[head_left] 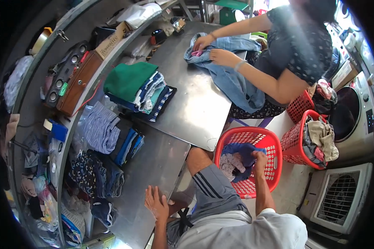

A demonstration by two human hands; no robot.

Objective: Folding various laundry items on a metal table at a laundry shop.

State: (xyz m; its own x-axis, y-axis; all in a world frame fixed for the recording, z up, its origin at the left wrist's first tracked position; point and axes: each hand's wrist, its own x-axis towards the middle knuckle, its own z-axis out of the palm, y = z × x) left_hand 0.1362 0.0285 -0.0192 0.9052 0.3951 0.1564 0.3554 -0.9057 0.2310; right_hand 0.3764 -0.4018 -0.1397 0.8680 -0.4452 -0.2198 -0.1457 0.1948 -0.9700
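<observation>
My left hand [156, 203] lies on the metal table [147, 166], fingers spread and nothing in them. Down at my right, my right hand [259, 161] reaches over a red plastic laundry basket [274, 143] and grips the edge of a dark blue garment [246, 154]. Beside that garment in the basket is a pale patterned cloth [228, 165]. What kind of garment the blue one is cannot be made out.
Across the table a co-worker handles blue jeans [232, 79]. Folded stacks stand at left, one topped by a green cloth [131, 81], another by striped grey clothing [99, 126]. Shelving [72, 137] lines the left. Another full red basket [293, 147], a washing machine [363, 112] and a fan unit [340, 197] stand right.
</observation>
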